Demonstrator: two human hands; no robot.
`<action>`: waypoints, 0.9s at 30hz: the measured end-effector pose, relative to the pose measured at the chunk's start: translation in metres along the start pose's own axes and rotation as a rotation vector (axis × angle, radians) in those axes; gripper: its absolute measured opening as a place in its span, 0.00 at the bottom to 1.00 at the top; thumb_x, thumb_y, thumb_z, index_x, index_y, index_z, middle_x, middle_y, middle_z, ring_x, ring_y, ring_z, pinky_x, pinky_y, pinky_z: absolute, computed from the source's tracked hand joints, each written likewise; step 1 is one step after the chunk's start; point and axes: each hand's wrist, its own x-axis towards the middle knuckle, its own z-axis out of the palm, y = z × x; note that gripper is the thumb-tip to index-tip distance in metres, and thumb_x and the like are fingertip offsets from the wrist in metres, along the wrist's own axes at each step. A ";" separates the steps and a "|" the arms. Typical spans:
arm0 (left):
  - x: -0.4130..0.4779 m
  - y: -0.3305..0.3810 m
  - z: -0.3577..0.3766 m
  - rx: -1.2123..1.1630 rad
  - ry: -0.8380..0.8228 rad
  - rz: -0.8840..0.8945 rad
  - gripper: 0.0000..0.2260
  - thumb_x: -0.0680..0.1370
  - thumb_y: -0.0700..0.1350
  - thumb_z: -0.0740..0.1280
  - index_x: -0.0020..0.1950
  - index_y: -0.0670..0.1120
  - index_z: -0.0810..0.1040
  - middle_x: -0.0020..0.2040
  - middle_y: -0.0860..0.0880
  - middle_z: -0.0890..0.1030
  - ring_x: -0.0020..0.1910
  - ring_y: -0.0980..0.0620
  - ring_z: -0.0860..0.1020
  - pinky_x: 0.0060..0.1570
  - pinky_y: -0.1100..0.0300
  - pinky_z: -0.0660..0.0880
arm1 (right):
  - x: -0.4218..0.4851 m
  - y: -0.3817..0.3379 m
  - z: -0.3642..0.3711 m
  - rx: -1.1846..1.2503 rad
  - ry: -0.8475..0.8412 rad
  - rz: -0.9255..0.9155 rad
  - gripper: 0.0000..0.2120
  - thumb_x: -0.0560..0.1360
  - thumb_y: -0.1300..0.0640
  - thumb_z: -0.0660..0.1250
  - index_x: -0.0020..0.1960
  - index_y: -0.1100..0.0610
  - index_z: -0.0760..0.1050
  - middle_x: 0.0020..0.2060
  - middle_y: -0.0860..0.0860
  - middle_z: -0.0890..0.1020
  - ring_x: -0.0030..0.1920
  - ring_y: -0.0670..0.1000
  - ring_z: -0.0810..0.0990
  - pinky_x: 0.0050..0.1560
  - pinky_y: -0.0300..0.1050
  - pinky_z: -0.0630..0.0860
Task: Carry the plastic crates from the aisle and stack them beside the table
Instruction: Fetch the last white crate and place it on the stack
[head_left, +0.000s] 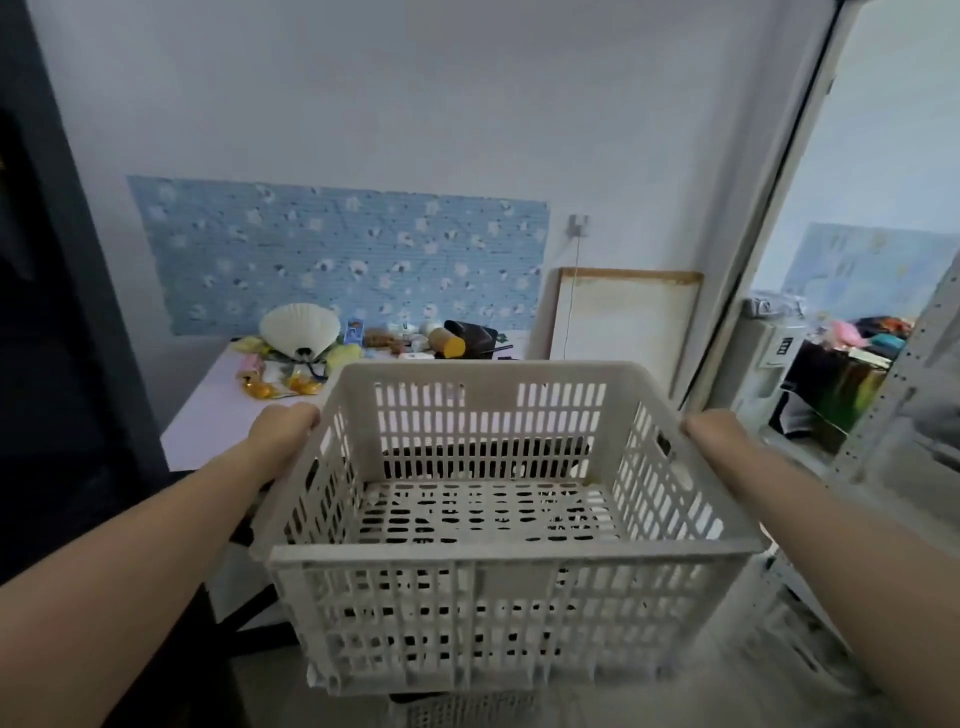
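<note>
Nearest me, both forearms reach forward, my left hand (284, 434) and right hand (712, 431) each grasping a side rim of the white crate (498, 587), fingers wrapped over the edges, tips hidden. The crate hangs level above what looks like a second crate (467, 711) on the floor; I judge stacking begun, this one not yet set down. Beyond stands the cluttered bench (208, 421).
</note>
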 end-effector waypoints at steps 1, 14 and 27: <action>0.020 0.001 0.008 -0.015 0.002 -0.014 0.07 0.71 0.43 0.63 0.40 0.39 0.74 0.47 0.35 0.79 0.50 0.35 0.78 0.53 0.46 0.75 | 0.023 -0.005 0.013 0.018 -0.004 0.002 0.12 0.75 0.62 0.61 0.53 0.69 0.75 0.46 0.65 0.79 0.36 0.58 0.75 0.32 0.44 0.67; 0.222 0.011 0.090 0.057 -0.029 -0.139 0.05 0.74 0.39 0.63 0.43 0.37 0.73 0.38 0.38 0.75 0.36 0.41 0.74 0.37 0.55 0.72 | 0.228 -0.063 0.149 0.030 -0.074 0.048 0.14 0.76 0.66 0.60 0.34 0.59 0.61 0.33 0.57 0.67 0.38 0.56 0.69 0.39 0.50 0.65; 0.268 0.031 0.137 0.028 -0.082 -0.198 0.05 0.76 0.37 0.60 0.41 0.38 0.72 0.36 0.40 0.72 0.33 0.44 0.72 0.34 0.58 0.72 | 0.310 -0.066 0.193 -0.131 -0.126 0.073 0.12 0.77 0.64 0.58 0.35 0.62 0.62 0.32 0.57 0.66 0.31 0.54 0.65 0.34 0.48 0.64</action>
